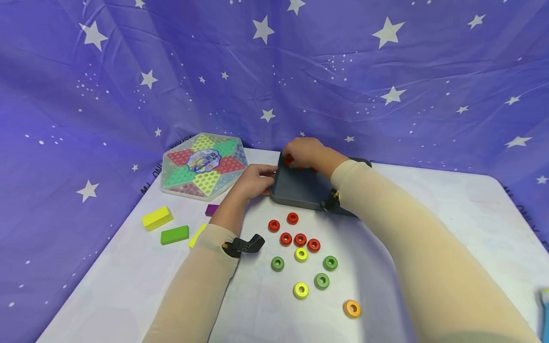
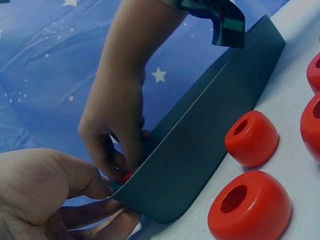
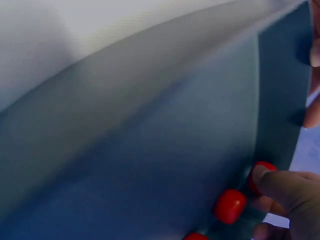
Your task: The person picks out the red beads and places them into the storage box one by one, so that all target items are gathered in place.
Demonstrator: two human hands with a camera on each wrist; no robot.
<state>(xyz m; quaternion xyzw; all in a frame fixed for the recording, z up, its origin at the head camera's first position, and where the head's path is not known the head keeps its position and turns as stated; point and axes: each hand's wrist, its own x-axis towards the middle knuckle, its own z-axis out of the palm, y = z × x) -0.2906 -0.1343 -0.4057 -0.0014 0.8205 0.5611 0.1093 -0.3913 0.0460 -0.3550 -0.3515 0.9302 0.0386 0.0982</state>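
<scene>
A dark grey rectangular tray (image 1: 300,188) stands at the back of the table. My left hand (image 1: 255,182) holds its left wall; in the left wrist view the thumb is at the rim and the fingers lie outside, below it. Reaching into the tray's far left corner, my right hand (image 1: 305,151) pinches a red ring bead (image 3: 264,166) between thumb and fingers. Another red bead (image 3: 230,206) lies beside it along the same wall, and part of a third shows at the right wrist view's bottom edge. In the head view the right hand partly hides these beads.
In front of the tray lie several loose ring beads: red (image 1: 300,239), yellow (image 1: 301,290), green (image 1: 321,281) and orange (image 1: 352,308). A hexagonal star-patterned game board (image 1: 204,166) sits at the back left. Nearer are yellow (image 1: 157,218), green (image 1: 175,235) and purple blocks (image 1: 212,210).
</scene>
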